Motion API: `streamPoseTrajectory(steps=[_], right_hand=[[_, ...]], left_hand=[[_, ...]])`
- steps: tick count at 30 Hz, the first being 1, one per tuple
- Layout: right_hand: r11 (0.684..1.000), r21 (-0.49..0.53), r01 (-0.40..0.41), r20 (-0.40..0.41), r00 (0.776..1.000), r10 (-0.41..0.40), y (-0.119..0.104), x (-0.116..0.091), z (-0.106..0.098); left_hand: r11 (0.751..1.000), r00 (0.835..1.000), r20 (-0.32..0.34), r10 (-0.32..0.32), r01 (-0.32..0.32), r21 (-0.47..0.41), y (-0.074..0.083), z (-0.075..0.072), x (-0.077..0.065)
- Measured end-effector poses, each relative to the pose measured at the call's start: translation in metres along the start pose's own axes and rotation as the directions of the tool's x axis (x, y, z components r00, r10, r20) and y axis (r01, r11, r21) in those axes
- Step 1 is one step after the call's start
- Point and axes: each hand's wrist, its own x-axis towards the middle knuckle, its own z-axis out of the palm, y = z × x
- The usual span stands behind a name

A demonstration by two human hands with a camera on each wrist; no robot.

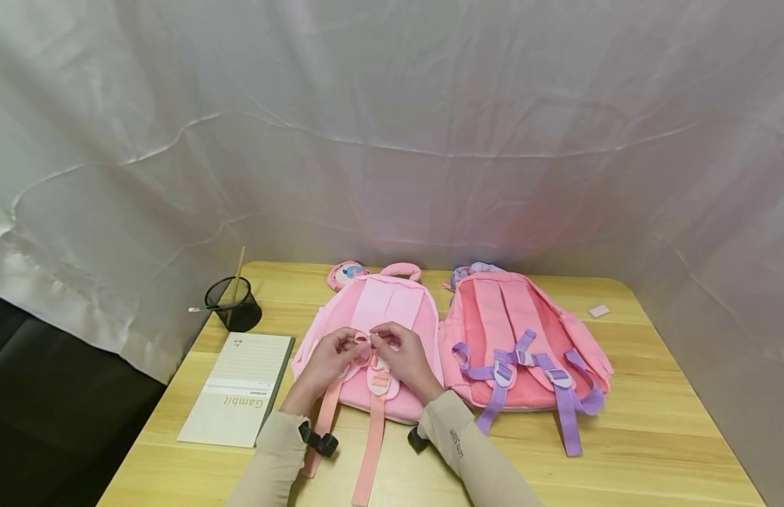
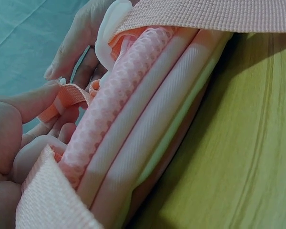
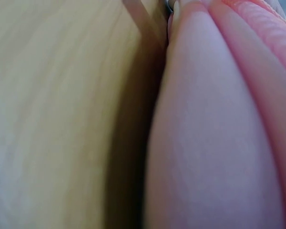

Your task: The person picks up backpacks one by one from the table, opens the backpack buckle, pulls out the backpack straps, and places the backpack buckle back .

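A light pink backpack [image 1: 392, 306] lies with its back panel and straps up, its loose orange webbing tails hanging over the wood. Above its lower half, my left hand [image 1: 328, 359] pinches a narrow orange strap [image 2: 78, 95] between thumb and fingers. A small white piece shows at the strap's upper edge. My right hand [image 1: 401, 352] meets the left from the other side, fingertips curled at the same strap; their exact hold is partly hidden. Below it is a white buckle [image 1: 380, 380] on a shoulder strap. The right wrist view shows mostly the backpack's pink side [image 3: 209, 119].
To the right lies a coral backpack [image 1: 480, 310] with purple straps [image 1: 569, 422]. A notebook [image 1: 239, 387] and a black mesh pen holder [image 1: 242, 313] with brushes are at left. A small pale block [image 1: 599, 310] sits far right. Grey curtain [image 1: 392, 141] surrounds the wooden table [image 1: 658, 422].
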Motion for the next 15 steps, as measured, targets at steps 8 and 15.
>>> streamPoseTrajectory(steps=[8,15], right_hand=[[1.0,-0.002,-0.004,-0.044,0.999,0.004,-0.0072,-0.0009,-0.0023],[1.0,0.022,-0.012,-0.07,0.997,0.014,-0.0064,0.0003,-0.0022]], left_hand=[[0.995,0.999,-0.036,0.039,-0.036,0.097,-0.0033,0.0015,0.0012],[0.969,0.993,-0.051,0.106,-0.091,0.228,-0.002,0.0056,-0.0016]])
